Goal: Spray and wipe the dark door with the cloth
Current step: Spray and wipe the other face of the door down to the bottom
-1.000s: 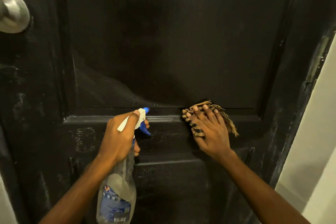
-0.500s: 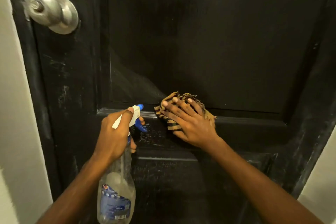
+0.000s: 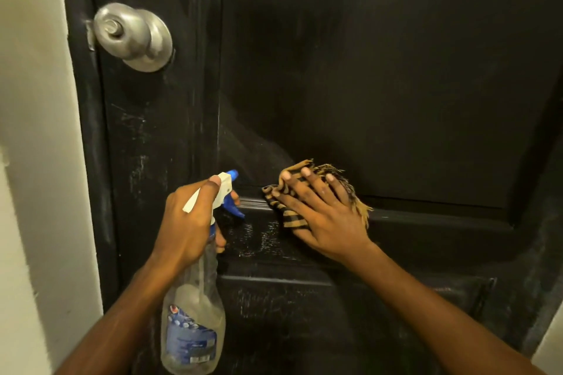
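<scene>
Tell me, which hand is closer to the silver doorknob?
Left. The left hand, gripping the spray bottle, is below the doorknob and a little to its right. The right hand, pressing the cloth on the door, is about as low but farther right.

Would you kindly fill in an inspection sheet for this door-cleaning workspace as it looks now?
Surface: dark door, pale streaks and scuffs near the hands.
Job's things: spray bottle roughly upright, nozzle toward the door; striped cloth against the panel's lower edge.
Clutter: nothing seen.
Grippers: left hand grips the spray bottle's neck; right hand presses the cloth, fingers spread.
Cables: nothing seen.
Surroundings: metal knob upper left; pale wall left of the door.
</scene>
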